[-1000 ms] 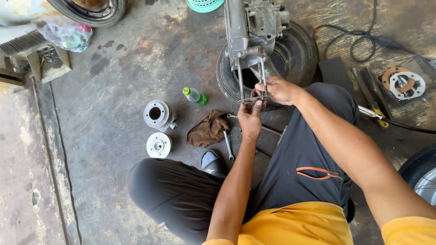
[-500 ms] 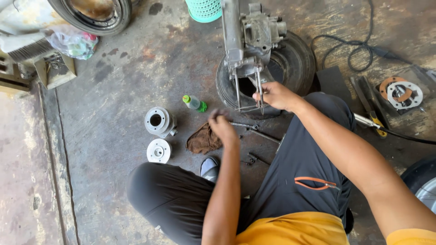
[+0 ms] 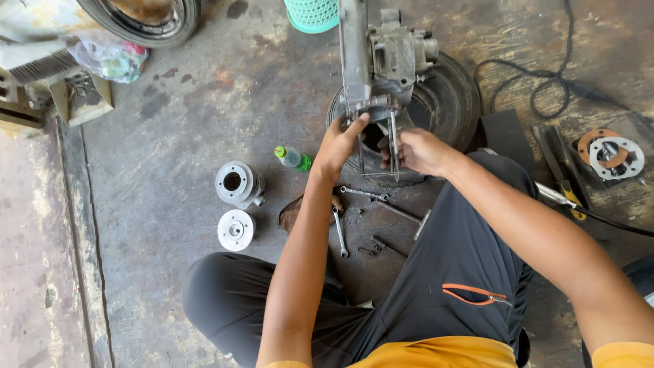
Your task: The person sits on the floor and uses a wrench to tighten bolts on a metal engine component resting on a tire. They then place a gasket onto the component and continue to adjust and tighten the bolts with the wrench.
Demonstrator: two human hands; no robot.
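Observation:
A grey engine case [image 3: 385,61] rests on a black tyre [image 3: 446,102] lying on the concrete floor. Long thin metal studs [image 3: 394,136] stick out of its near end toward me. My left hand [image 3: 340,144] grips the lower left edge of the case, thumb pressed on the metal beside the studs. My right hand [image 3: 414,151] is closed around the studs on the right side. I sit on the floor with my legs in dark trousers under both arms.
On the floor to the left lie a grey finned cylinder [image 3: 238,182], a round cover [image 3: 236,230], a green-capped bottle [image 3: 291,158] and a brown rag [image 3: 291,212]. Wrenches [image 3: 339,232] and bolts lie by my knee. At the right are a gasketed part [image 3: 616,155], a screwdriver [image 3: 565,197] and a black cable [image 3: 545,88].
My left hand dropped toward the brown rag half a second ago and has come back up to the engine case. My right hand stayed at the studs.

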